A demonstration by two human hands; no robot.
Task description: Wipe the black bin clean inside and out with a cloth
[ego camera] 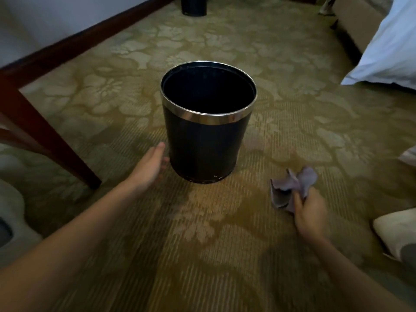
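Observation:
A round black bin (pixel 204 145) with a shiny metal band at its rim stands upright on the patterned carpet, its dark inside showing nothing in it. My left hand (pixel 149 165) is open at the bin's lower left side, fingers spread close to or just touching the wall. My right hand (pixel 309 212) is to the right of the bin, well apart from it, and grips a crumpled grey-purple cloth (pixel 290 188) that sticks up out of the fist.
A dark wooden furniture leg (pixel 45 136) slants down at the left. A second black bin (pixel 193 6) stands far back by the wall. White bedding (pixel 387 46) hangs at the right; pale slippers (pixel 396 237) lie at the right edge.

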